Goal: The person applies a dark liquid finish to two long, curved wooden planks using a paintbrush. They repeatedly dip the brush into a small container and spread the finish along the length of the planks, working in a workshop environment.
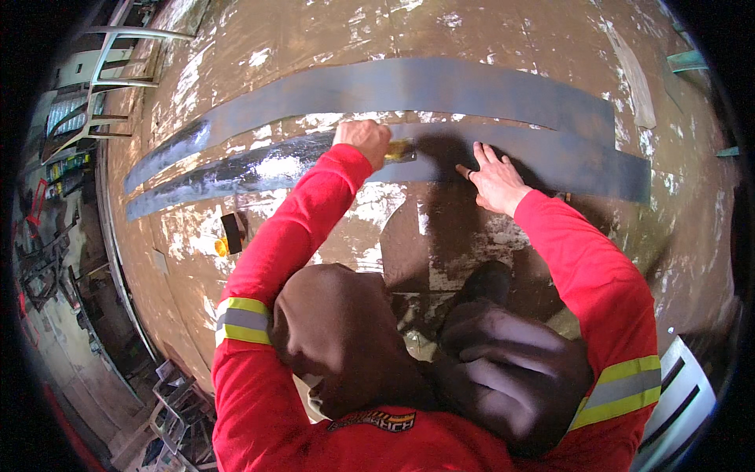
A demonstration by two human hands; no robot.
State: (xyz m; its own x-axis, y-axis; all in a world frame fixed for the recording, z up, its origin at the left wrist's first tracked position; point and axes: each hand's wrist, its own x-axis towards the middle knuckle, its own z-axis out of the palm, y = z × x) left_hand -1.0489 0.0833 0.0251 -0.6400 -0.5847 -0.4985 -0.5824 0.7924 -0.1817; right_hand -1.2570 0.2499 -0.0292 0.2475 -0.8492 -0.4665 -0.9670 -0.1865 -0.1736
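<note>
Two long grey strips lie side by side on the brown, white-blotched surface, the far strip (425,82) and the near strip (590,161). The left stretch of both looks dark and glossy, as if wet. My left hand (364,142) is closed round a flat tool with a yellowish end (400,150), which looks like a brush; its handle is hidden in my fist. The tool's end rests on the near strip where the gloss stops. My right hand (497,181) lies with fingers spread on the near strip, holding nothing.
Left of my left arm sits a small dark block with an orange round piece (222,247). A pale narrow strip (633,79) lies at the far right. Chair-like frames (110,79) stand far left, and a pale slatted chair (678,393) stands at the lower right.
</note>
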